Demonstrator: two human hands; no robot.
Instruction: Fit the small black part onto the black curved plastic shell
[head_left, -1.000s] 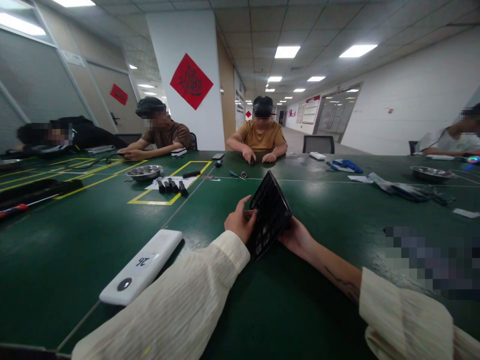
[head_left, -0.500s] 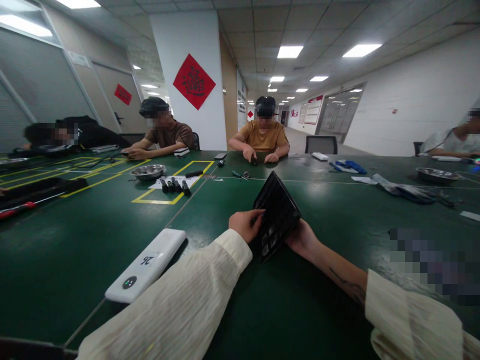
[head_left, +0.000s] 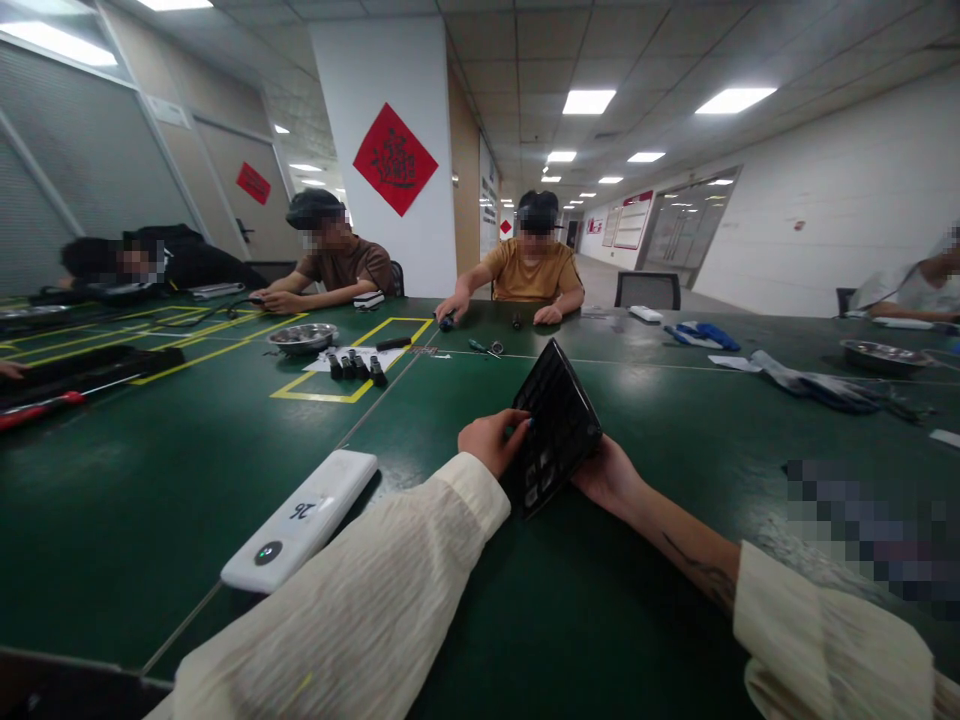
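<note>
A flat black case [head_left: 556,430] with a grid of small compartments is held tilted on edge above the green table. My right hand [head_left: 607,470] grips its lower right side, with the fingers mostly hidden behind it. At the left part of the compartments is my left hand [head_left: 495,440], thumb and fingertips pressed together. A tiny bluish spot shows at those fingertips; I cannot tell what it is. Several pale, shiny bits sit in the lower compartments. Left of my left sleeve lies a white power bank [head_left: 304,522] marked 26.
On the green table [head_left: 420,420] stand a metal bowl [head_left: 303,338] and several black cylindrical pieces [head_left: 358,367] on paper. A green-handled tool [head_left: 478,346] lies farther off, gloves [head_left: 810,382] to the right. A person in a mustard shirt [head_left: 534,272] sits opposite; others sit along the sides.
The person opposite has stretched an arm sideways to a small dark object on the table. My hands and the black case stay nearly in place; the view has shifted slightly.
</note>
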